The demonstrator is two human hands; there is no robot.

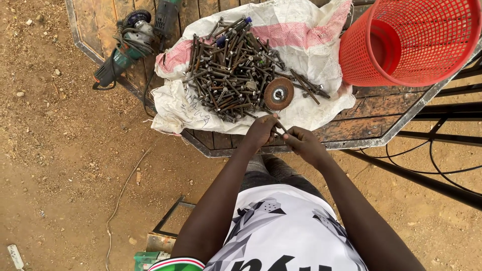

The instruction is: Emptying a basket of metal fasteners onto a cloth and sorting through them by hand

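Observation:
My left hand (260,132) and my right hand (303,143) meet at the near edge of the table, both closed on one long dark bolt (280,126) held between them. Just beyond the hands a heap of rusty bolts (231,70) lies on a white and pink sack (301,35) spread over the wooden table (371,113). A round brown flap disc (278,93) rests at the heap's near right side.
A red mesh basket (409,40) lies tipped on the table's right end. A green angle grinder (123,52) with its coiled cord lies at the left end. Dirt ground surrounds the table; black cables (442,170) and a metal frame are at the right.

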